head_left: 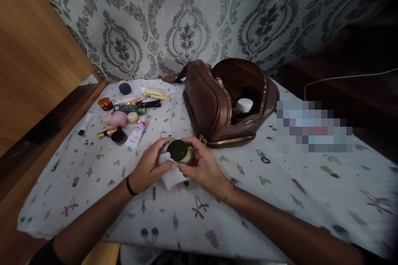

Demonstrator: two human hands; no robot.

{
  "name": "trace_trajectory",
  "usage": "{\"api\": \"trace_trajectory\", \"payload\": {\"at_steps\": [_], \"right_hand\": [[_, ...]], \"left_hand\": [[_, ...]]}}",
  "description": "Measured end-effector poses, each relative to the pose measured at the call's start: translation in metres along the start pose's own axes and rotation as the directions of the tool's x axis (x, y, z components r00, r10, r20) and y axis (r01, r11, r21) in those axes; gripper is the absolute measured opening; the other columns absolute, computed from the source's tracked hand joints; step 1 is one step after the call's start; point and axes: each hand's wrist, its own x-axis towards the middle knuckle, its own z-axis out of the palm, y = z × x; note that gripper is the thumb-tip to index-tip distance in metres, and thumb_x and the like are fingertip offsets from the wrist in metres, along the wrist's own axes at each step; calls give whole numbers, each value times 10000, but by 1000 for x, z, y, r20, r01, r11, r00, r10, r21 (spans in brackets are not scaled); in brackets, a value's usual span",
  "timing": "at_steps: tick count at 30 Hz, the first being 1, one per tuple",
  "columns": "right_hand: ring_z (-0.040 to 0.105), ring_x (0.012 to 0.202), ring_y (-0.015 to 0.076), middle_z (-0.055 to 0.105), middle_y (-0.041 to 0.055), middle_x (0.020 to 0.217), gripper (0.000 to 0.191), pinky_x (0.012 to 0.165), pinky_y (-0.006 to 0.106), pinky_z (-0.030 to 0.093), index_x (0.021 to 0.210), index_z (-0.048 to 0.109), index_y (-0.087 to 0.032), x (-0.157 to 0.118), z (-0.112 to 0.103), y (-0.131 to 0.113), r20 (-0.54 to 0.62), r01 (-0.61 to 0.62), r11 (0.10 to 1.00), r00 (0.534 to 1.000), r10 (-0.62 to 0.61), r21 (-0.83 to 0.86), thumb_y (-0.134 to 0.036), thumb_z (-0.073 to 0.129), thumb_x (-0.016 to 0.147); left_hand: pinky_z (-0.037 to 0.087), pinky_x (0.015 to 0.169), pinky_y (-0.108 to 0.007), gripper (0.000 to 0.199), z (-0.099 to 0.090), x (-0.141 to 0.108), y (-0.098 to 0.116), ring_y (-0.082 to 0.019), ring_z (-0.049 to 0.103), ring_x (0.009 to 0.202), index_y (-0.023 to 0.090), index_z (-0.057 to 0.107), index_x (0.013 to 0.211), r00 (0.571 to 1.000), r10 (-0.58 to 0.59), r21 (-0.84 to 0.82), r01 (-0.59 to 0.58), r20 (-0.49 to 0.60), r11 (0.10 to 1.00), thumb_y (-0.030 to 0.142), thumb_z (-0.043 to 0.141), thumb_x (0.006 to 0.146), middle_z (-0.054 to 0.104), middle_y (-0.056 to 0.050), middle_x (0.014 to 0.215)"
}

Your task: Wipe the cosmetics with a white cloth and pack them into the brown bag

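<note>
Both hands meet over the middle of the cloth-covered table, in front of a brown bag. Between them is a small jar (178,151) with a dark green lid and a pale body, tilted so the lid faces up towards me. A white wipe (173,177) is pressed against the jar's near left side by my left hand (154,161), its fingers closed round it. My right hand (205,165) grips the jar from the right, thumb in front and fingers behind. The fingertips of both hands are partly hidden behind the jar.
The brown bag (203,107) stands unzipped, with a white-capped container (244,104) inside. Several cosmetics lie at the left, among them a pink-and-white tube (137,132), an amber jar (105,104) and a brush (84,125). A blurred-out item (314,126) lies at the right. A wooden panel (40,58) borders the left.
</note>
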Motion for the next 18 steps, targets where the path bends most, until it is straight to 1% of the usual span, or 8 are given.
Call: {"api": "trace_trajectory", "payload": {"at_steps": [1, 3, 5, 6, 10, 13, 15, 18], "right_hand": [[606, 789, 172, 619, 0, 885, 384, 695, 283, 513, 1028, 553, -223, 0, 0, 2, -17, 40, 997, 999, -41, -62, -158, 681, 672], [621, 900, 202, 636, 27, 979, 423, 797, 324, 520, 1065, 577, -219, -1, -1, 7, -41, 149, 970, 986, -159, -193, -114, 652, 663], [620, 992, 226, 634, 48, 1059, 473, 883, 362, 508, 1120, 596, -223, 0, -2, 10, -33, 245, 926, 964, -265, -289, -90, 636, 667], [619, 1014, 231, 629, 53, 1075, 497, 905, 372, 504, 1155, 600, -227, 1, -3, 11, -23, 275, 908, 955, -297, -317, -85, 630, 678], [625, 987, 226, 613, 56, 1048, 597, 896, 370, 523, 1287, 586, -241, 3, -6, 10, 30, 332, 856, 936, -350, -396, -76, 624, 714], [617, 942, 221, 596, 51, 1015, 670, 861, 367, 543, 1356, 556, -251, 2, -9, 8, 71, 376, 790, 917, -393, -484, -61, 627, 717], [606, 930, 219, 571, 49, 1009, 716, 844, 368, 554, 1405, 517, -270, -1, -10, 8, 86, 394, 739, 904, -419, -546, -62, 635, 731], [593, 945, 216, 520, 58, 1043, 754, 815, 357, 575, 1472, 441, -303, -6, -11, 8, 119, 403, 681, 898, -424, -612, -83, 638, 778]], "left_hand": [[484, 932, -351, 572, 0, 0, -1, -262, 619, 1069, 181, 532, 1254, 1000, -4, 15, 4, 9, 1000, 570, 633, 848, 656, -110, 1187], [495, 916, -356, 586, -1, 1, -1, -267, 627, 1058, 181, 547, 1239, 1000, -7, 42, 6, 17, 999, 580, 658, 824, 666, -107, 1172], [500, 909, -358, 575, -2, 2, -1, -264, 633, 1048, 175, 553, 1233, 1000, -3, 59, 2, 10, 998, 577, 648, 833, 672, -106, 1165], [500, 912, -357, 568, -2, 2, 0, -260, 635, 1045, 171, 553, 1234, 1000, 4, 65, -4, 3, 998, 574, 638, 843, 672, -107, 1165], [501, 912, -346, 553, -2, 2, 1, -251, 640, 1041, 163, 547, 1232, 999, 31, 83, -31, -6, 996, 577, 600, 870, 674, -112, 1164], [508, 878, -337, 561, 0, 2, 1, -245, 646, 1006, 167, 546, 1215, 999, 30, 95, -29, -11, 995, 604, 587, 866, 678, -104, 1134], [509, 859, -337, 579, 1, 2, 1, -243, 646, 981, 166, 544, 1207, 1000, 24, 104, -23, -7, 994, 622, 593, 853, 677, -101, 1114], [504, 863, -347, 612, 2, 1, 1, -249, 640, 980, 154, 536, 1218, 1000, 20, 110, -20, 3, 994, 632, 602, 842, 670, -109, 1115]]}}
